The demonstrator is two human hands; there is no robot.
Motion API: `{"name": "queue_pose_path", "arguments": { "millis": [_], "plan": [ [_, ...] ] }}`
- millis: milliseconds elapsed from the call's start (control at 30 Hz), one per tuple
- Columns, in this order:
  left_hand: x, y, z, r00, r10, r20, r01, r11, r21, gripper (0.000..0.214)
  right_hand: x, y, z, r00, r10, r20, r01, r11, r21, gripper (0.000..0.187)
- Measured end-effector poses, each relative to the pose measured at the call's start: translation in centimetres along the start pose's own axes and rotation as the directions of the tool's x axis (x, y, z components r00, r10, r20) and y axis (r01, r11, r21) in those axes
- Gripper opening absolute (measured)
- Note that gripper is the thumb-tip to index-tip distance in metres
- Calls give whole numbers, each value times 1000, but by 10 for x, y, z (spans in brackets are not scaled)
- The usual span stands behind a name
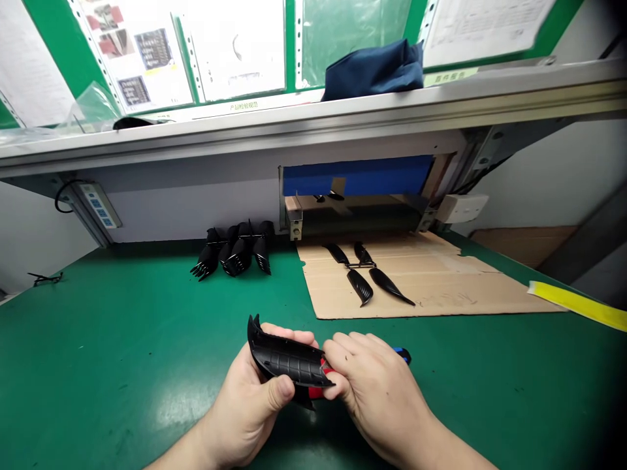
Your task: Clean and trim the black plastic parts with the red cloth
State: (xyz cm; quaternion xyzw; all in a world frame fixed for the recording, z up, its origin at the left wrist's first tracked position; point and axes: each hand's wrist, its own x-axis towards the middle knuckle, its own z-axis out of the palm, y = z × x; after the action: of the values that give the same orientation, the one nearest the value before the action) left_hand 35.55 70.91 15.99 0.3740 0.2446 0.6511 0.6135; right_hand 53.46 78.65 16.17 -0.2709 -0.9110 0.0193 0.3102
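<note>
My left hand (249, 401) is closed around a curved black plastic part (287, 359) with a ribbed surface, thumb pressed on its lower edge. My right hand (375, 385) is closed on a small tool with red and blue handles (402, 354), its red tip (323, 375) touching the part's right end. Both hands hover low over the green table (122, 352), near its front edge.
A cluster of black comb-like parts (235, 254) lies at the back left. A cardboard sheet (441, 287) holds several black blade-shaped pieces on a sprue (367, 274). A yellow strip (578, 303) lies at the right. A dark blue cloth (375, 68) sits on the shelf above.
</note>
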Motion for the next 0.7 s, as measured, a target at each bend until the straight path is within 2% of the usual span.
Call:
{"name": "queue_pose_path", "arguments": {
  "millis": [267, 367, 467, 600, 700],
  "plan": [
    [1, 1, 3, 999, -2, 35, 2, 1000, 17, 35, 0, 1, -2, 1000, -13, 2, 13, 998, 63, 71],
    [2, 1, 1, 999, 14, 28, -15, 1000, 26, 36, 1, 2, -4, 997, -7, 76, -9, 979, 202, 72],
    [1, 1, 1, 1000, 17, 16, -17, 1000, 12, 37, 3, 3, -8, 990, 6, 143, -61, 923, 379, 72],
    [0, 4, 8, 1000, -7, -13, 5, 994, -108, 36, 6, -1, -11, 994, 93, 50, -105, 821, 562, 69],
    [-2, 6, 16, 999, -28, -33, 21, 979, -201, 36, 5, -8, -8, 990, 139, -1, -109, 779, 618, 67]
  ]
}}
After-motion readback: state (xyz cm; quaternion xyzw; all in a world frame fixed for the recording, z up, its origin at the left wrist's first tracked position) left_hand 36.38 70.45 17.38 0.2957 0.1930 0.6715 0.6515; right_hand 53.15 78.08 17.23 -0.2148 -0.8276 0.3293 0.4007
